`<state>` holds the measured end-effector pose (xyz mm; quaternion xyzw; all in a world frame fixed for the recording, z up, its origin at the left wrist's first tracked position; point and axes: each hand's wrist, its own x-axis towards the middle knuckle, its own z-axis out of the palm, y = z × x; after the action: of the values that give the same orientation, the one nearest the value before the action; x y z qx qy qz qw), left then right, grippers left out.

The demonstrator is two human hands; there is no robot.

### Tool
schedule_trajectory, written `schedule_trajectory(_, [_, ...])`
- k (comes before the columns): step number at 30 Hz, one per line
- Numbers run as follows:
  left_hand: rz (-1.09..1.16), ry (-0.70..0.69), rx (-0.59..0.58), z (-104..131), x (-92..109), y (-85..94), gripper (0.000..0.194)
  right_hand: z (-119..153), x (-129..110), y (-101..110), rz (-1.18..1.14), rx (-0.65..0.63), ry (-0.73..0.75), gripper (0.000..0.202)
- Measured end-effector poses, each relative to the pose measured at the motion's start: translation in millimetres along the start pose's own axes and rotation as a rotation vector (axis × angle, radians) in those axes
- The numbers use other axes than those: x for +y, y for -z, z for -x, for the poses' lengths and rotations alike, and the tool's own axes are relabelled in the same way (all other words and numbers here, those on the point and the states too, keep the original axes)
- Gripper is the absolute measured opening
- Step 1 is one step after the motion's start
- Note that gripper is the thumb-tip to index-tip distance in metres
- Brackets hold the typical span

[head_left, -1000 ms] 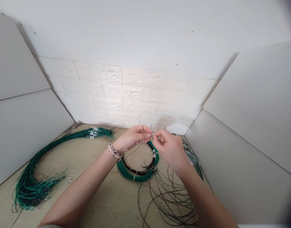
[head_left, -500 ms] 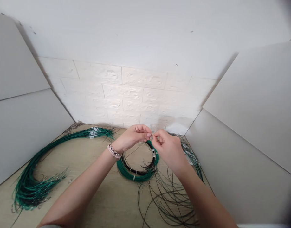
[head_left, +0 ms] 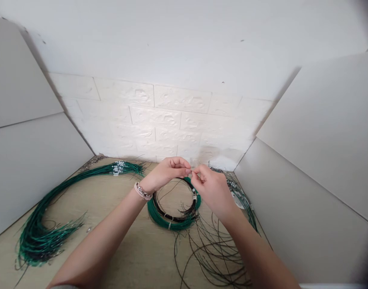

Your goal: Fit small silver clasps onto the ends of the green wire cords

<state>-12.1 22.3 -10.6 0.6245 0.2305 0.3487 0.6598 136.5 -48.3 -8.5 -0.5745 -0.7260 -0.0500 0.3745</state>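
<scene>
Fingertip to fingertip, my two hands meet over the middle of the table. My left hand (head_left: 168,173) is closed in a pinch of thumb and forefinger, its other fingers curled. My right hand (head_left: 212,186) pinches close beside it. Whatever is between the fingertips is too small to make out. Below them lies a round coil of green and black wires (head_left: 160,216), bound with pale ties. To the right of the coil, loose dark wires (head_left: 215,257) spread under my right forearm.
A long curved bundle of green wires (head_left: 51,196) with white tags lies at the left. Another tagged bundle (head_left: 247,208) runs along the right side. Grey panels (head_left: 30,160) flank the wooden table (head_left: 118,208), and a white brick-patterned wall (head_left: 168,116) closes the back.
Both hands keep their pinch. The left hand and wrist have shifted very slightly to the left; the wires on the table lie as before.
</scene>
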Motion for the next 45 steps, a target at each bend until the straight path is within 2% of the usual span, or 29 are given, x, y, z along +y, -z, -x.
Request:
schedule_trajectory(6, [-0.043,-0.005,-0.001,1,3,0.8,0.018,0,-1,-1,-0.109,0.028,-0.039,0.014])
schedule_trajectory(17, [-0.065,0.012,-0.003,1,4,2.2,0.018,-2,1,-1,-0.129,-0.003,-0.04,0.016])
schedule_trajectory(24, [-0.065,0.014,0.003,-1,2,5.0,0.021,-3,3,3,-0.269,-0.048,-0.056,0.021])
schedule_trajectory(32, [-0.204,0.031,0.031,0,4,4.8,0.021,-7,7,4,-0.42,-0.089,-0.112,0.02])
schedule_trajectory(39, [-0.251,0.061,0.049,3,10,0.7,0.022,-8,8,0,-0.34,-0.077,-0.027,0.02])
schedule_trajectory(45, [-0.378,-0.025,0.089,4,9,-2.3,0.021,-6,10,-8,-0.229,-0.047,0.019,0.021])
